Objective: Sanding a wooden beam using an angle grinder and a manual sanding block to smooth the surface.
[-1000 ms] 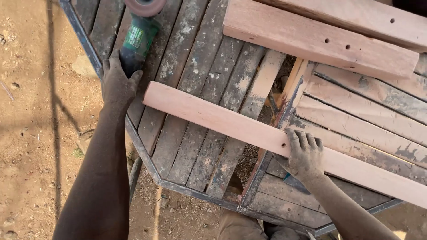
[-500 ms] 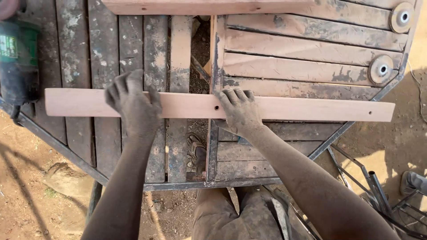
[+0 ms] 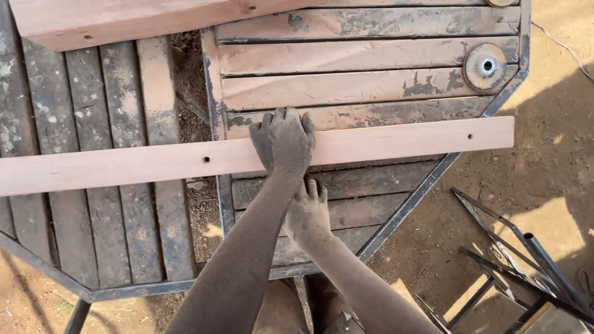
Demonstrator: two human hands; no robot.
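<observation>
Slatted worktable (image 3: pixel 371 59) | left hand (image 3: pixel 283 141) flat, pressing plank (image 3: pixel 396 141) | right hand (image 3: pixel 307 213) open on slat

So the long wooden slat (image 3: pixel 371 143) is a pale pinkish tan with a couple of small dark holes, and the thick plank (image 3: pixel 124 21) up top is a slightly redder tan. The slatted table (image 3: pixel 365 86) is dusty brown-grey with flaky dark patches and a dark metal frame. Both the left hand (image 3: pixel 283 141) and right hand (image 3: pixel 307 213) are coated in grey-brown dust. The grinding disc (image 3: pixel 486 66) is rusty grey, and the ground (image 3: pixel 544 179) is orange-brown dirt.
</observation>
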